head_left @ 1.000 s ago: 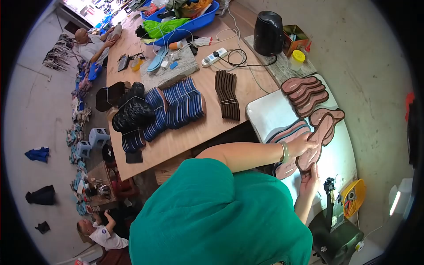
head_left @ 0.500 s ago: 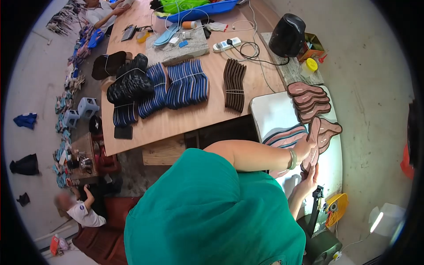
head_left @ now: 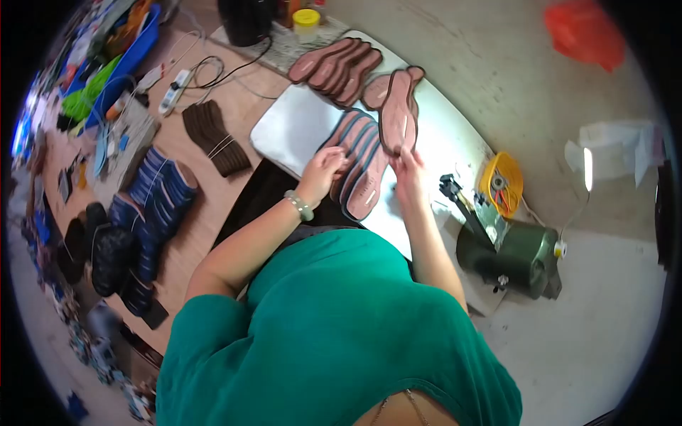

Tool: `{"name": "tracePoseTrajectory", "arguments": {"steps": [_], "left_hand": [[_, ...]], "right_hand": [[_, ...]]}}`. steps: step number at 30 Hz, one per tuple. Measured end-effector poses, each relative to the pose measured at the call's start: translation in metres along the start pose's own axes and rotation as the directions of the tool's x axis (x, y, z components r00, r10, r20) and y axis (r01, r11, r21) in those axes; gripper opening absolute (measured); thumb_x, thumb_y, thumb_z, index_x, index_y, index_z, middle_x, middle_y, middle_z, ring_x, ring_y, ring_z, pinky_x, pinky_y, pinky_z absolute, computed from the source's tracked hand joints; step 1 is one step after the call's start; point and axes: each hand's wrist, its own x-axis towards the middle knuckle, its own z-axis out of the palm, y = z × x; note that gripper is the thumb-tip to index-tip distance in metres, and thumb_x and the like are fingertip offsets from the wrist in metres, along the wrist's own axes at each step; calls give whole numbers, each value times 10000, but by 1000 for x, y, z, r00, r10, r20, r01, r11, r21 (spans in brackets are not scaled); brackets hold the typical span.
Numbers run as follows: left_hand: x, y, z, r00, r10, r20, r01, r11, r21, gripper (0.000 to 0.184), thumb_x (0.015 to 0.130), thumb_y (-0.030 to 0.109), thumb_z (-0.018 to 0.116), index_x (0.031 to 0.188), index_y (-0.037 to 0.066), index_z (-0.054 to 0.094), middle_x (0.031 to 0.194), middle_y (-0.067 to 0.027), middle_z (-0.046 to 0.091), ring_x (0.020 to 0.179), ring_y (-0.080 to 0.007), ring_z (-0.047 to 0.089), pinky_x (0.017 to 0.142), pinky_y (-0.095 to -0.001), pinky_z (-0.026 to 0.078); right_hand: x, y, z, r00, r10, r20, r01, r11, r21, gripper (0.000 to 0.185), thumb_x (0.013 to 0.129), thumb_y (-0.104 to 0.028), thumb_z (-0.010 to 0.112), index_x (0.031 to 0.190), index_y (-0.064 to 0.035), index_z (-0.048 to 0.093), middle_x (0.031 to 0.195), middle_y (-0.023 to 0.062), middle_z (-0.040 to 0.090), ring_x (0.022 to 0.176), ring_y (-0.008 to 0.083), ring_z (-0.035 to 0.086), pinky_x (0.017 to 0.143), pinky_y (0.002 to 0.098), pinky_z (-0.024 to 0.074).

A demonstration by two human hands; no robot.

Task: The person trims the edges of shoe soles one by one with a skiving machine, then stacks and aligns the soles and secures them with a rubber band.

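Observation:
My right hand (head_left: 410, 174) pinches the lower end of a pink insole with a dark brown edge (head_left: 399, 117). That insole lies over another brown-edged one on the white table (head_left: 273, 133). Over the near end of a row of pink insoles with blue edges (head_left: 366, 188) is my left hand (head_left: 325, 170), its fingers curled; whether it grips anything is too small to tell. Several brown-edged pink insoles (head_left: 348, 67) overlap in a row at the table's far side.
Left of the white table, a wooden table (head_left: 245, 78) bears a tied brown bundle (head_left: 215, 138), blue bundles (head_left: 160, 192), a power strip (head_left: 175, 92) and a blue tub (head_left: 145, 46). A green machine (head_left: 515, 255) and a yellow basket (head_left: 501, 174) stand right.
The view has turned and shifted. My left hand has come off the brown-edged insole and moved left to the blue-edged row. My right hand keeps hold of the insole, now lower on the table's right.

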Motion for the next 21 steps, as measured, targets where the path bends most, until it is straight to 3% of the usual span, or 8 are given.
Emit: {"name": "tracePoseTrajectory", "arguments": {"steps": [4, 6, 7, 9, 13, 15, 17, 21], "left_hand": [[-10, -10, -8, 999, -33, 28, 30, 996, 89, 308, 969, 261, 519, 1194, 51, 532, 1034, -43, 628, 929, -115, 587, 778, -239, 457], [-8, -17, -11, 1000, 10, 22, -14, 983, 180, 302, 959, 245, 534, 1174, 35, 545, 1006, -50, 632, 911, -120, 590, 761, -243, 464], [-2, -18, -12, 999, 51, 8, -51, 975, 217, 299, 953, 237, 542, 1164, 26, 551, 993, -54, 635, 903, -122, 592, 753, -246, 468], [2, -20, -10, 999, 45, 12, -47, 954, 295, 294, 946, 229, 548, 1151, 18, 557, 988, -61, 636, 894, -129, 596, 752, -251, 473], [17, -52, -4, 977, 186, 107, -215, 881, 422, 283, 914, 204, 571, 1111, 1, 585, 984, -97, 647, 877, -165, 614, 762, -292, 498], [3, -12, 11, 992, 83, 92, -121, 813, 569, 270, 850, 167, 597, 1073, 18, 624, 990, -139, 667, 915, -224, 644, 799, -340, 507], [25, -38, 15, 957, 265, 117, -271, 678, 683, 176, 798, 153, 592, 891, 24, 669, 902, -199, 659, 844, -299, 643, 735, -391, 504], [25, -28, 20, 966, 228, 119, -234, 581, 780, 273, 760, 300, 605, 747, 31, 650, 787, -211, 638, 779, -365, 623, 706, -458, 484]], "right_hand": [[56, -9, -14, 991, -110, 82, 97, 984, 148, 302, 894, -154, 621, 1145, -10, 533, 989, 83, 634, 855, 155, 607, 768, 307, 498], [63, -5, -23, 976, -67, -206, -52, 851, -522, 543, 887, -210, 636, 1314, 47, 420, 1120, 125, 608, 1024, 223, 598, 855, 324, 486], [57, 0, -28, 975, -70, -209, -50, 852, -522, 543, 887, -210, 636, 1314, 47, 420, 1120, 125, 608, 1024, 223, 598, 855, 324, 486], [29, 28, -39, 951, -306, -27, 137, 502, -854, 718, 830, -282, 699, 1366, 53, 357, 1213, 176, 564, 1133, 275, 550, 924, 352, 452], [-31, 82, -32, 940, -191, 282, 341, 524, -781, 834, 721, -215, 773, 1367, 52, 318, 1303, 226, 462, 1174, 317, 506, 986, 381, 408], [-34, 104, -43, 863, -264, 431, 473, 125, -872, 805, 743, -142, 752, 1382, 31, 295, 1170, 193, 543, 1088, 252, 550, 906, 369, 459], [-25, 106, -48, 945, -34, 326, 255, 703, -664, 769, 752, 11, 693, 1404, -6, 284, 1048, 84, 535, 954, 153, 564, 798, 302, 499], [-25, 86, -51, 965, 103, 240, 85, 745, -661, 865, 753, -49, 738, 1442, -16, 217, 1107, 102, 536, 988, 176, 546, 818, 297, 482]]}}
